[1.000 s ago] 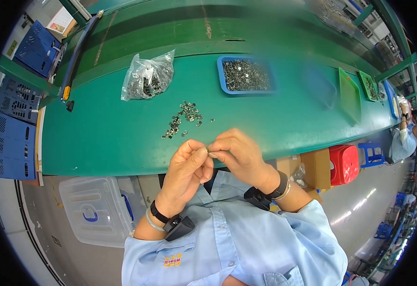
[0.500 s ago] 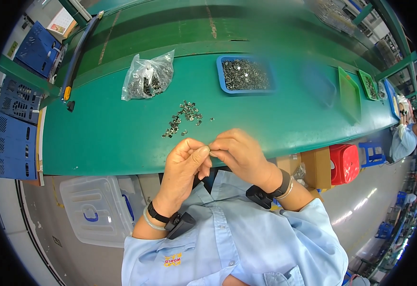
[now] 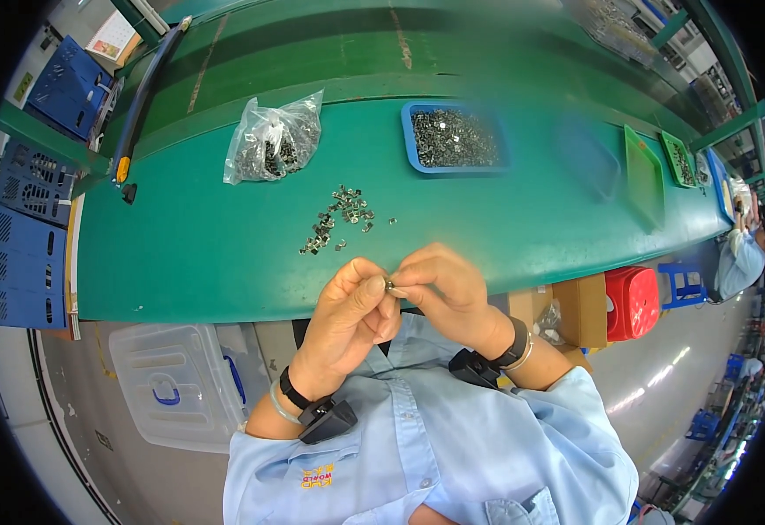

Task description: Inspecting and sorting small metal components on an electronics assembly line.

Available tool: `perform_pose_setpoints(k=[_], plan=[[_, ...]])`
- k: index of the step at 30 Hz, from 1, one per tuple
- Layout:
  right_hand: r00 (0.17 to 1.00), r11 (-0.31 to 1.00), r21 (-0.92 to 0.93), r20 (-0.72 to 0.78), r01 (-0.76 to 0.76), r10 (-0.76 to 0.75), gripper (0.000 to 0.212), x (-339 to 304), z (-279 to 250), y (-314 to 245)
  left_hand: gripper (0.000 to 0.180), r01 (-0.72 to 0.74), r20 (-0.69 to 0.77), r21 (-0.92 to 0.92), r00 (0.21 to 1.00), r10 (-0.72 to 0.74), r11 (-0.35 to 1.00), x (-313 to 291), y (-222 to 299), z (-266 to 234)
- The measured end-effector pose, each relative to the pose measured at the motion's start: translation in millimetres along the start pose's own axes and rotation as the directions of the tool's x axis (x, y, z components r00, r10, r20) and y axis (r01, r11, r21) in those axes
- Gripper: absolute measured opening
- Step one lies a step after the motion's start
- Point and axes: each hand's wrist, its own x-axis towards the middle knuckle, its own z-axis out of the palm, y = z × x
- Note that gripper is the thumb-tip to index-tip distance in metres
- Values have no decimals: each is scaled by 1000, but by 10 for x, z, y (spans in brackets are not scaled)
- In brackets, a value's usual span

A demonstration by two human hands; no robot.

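My left hand point(image 3: 352, 306) and my right hand point(image 3: 443, 284) meet fingertip to fingertip above the near edge of the table. Pinched between them is a small dark metal part point(image 3: 389, 285), mostly covered by the fingers. Both hands are closed on it. Just beyond lies a loose pile of small shiny metal parts point(image 3: 347, 206) on the green table top point(image 3: 225, 254). A blue tray point(image 3: 411, 157) full of similar small parts stands farther back, right of the pile. At the back left sits a clear plastic bag point(image 3: 273, 136) partly filled with such parts.
Green trays point(image 3: 645, 179) stand toward the right end of the table. Below the near edge are a lidded clear plastic box point(image 3: 172, 385) at left, and cardboard boxes point(image 3: 580, 311) and a red stool point(image 3: 632, 302) at right. Another person point(image 3: 739, 258) sits at far right.
Both hands have shifted slightly toward my body, still fingertip to fingertip. The small metal part now shows between the fingers, where it was mostly hidden before.
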Motion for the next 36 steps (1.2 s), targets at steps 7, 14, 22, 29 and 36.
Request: perform_pose_setpoints(k=[7, 14, 22, 29, 36], plan=[[999, 999, -15, 25, 43, -43, 15, 18, -9, 1, 15, 36, -5, 40, 999, -35, 999, -9, 59, 6], [999, 998, -61, 45, 11, -8, 16, -8, -27, 22, 14, 45, -64, 203, 997, -33, 978, 1, 120, 25], [998, 998, 22, 41, -52, 52, 16, 3, -51, 25, 16, 33, -32, 167, 999, -28, 985, -1, 121, 73], [999, 993, -110, -14, -46, 45, 13, 84, -144, 59, 18, 16, -124, 342, 992, 28, 939, 44, 106, 83], [985, 881, -446, -128, -159, 113, 9, 580, -645, 432, 17, -50, -132, 284, 987, 91, 957, 22, 129, -142]])
